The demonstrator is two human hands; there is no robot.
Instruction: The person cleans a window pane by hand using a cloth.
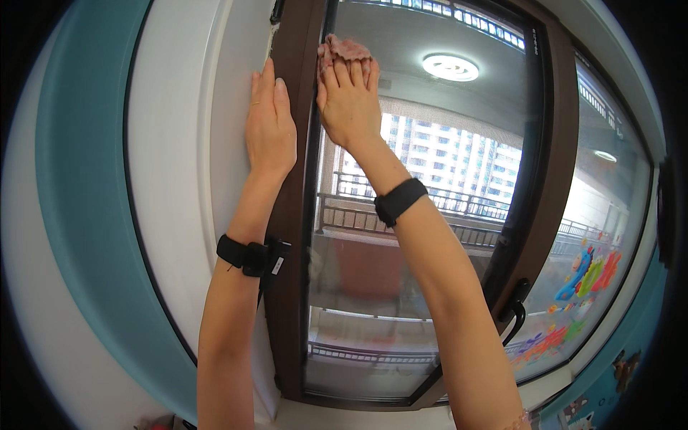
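Observation:
My right hand (352, 107) presses a crumpled pink cloth (346, 48) to the upper left of a window pane (365, 269), next to the frame's dark inner edge. Cloth shows above the fingertips and along both sides of the hand. Further left, my left hand (271, 121) lies flat with extended fingers where the brown window frame (293, 215) meets the white reveal (231, 123). It holds nothing, and its palm side is hidden. Each wrist wears a black strap; a small black device sits at the left one.
A black window handle (516, 317) projects from the frame at right. Colourful cartoon stickers (583, 271) cover part of the neighbouring pane. Below runs a white sill (333, 416). A ceiling lamp (450, 67), railings and a tall building appear in the glass.

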